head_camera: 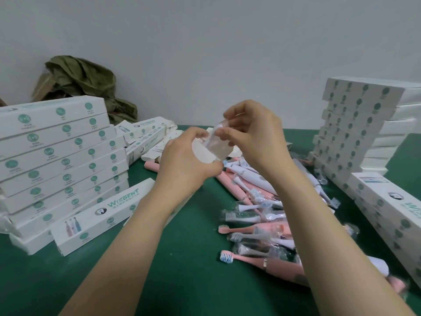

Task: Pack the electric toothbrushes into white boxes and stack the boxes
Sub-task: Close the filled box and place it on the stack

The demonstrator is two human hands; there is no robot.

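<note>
My left hand (184, 165) grips the open end of a white box (204, 155), its rounded flap turned toward me; the rest of the box is hidden behind the hand and forearm. My right hand (255, 133) pinches a clear plastic wrapper (216, 139) at the box's mouth; I cannot tell what is inside the wrapper. Below the hands, a pile of pink, white and grey electric toothbrushes (252, 215) and bagged brush heads lies on the green table (182, 258).
A tall stack of white boxes (61, 160) stands at the left, with one box (100, 213) lying in front of it. Another stack (350, 133) rises at the right, with more boxes (391, 215) nearer me. Flat unfolded boxes (150, 135) and a green cloth (84, 83) lie behind.
</note>
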